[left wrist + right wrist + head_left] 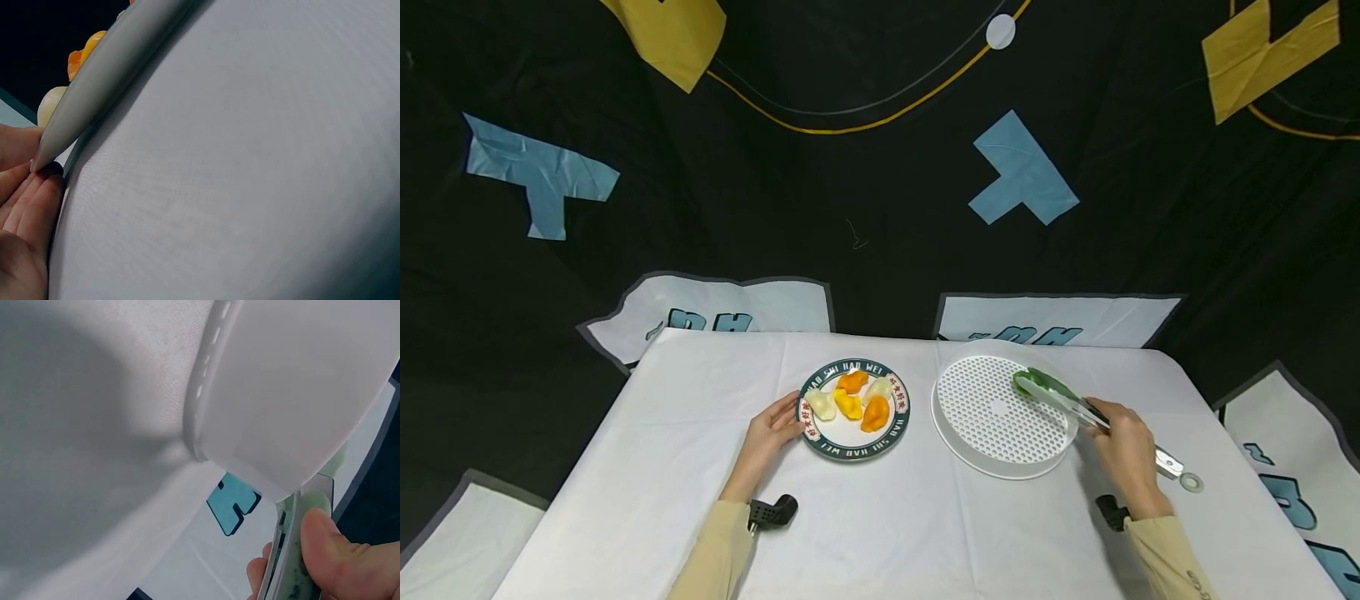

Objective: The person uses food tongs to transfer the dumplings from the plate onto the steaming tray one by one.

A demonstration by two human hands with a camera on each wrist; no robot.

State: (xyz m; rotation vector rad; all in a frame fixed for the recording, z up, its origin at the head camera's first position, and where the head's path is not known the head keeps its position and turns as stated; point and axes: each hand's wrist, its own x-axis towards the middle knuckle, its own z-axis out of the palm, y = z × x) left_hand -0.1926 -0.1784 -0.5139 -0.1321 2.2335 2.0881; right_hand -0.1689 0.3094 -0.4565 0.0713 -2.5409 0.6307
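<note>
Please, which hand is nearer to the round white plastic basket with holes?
Right. The right hand holds silver tongs just right of the basket; the left hand grips a green-rimmed plate, farther left.

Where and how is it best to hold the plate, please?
I would pinch the plate by its near rim, coming from the person's side, pressing from above and below: that part of the round rim is bare, while the food pieces lie farther in.
</note>
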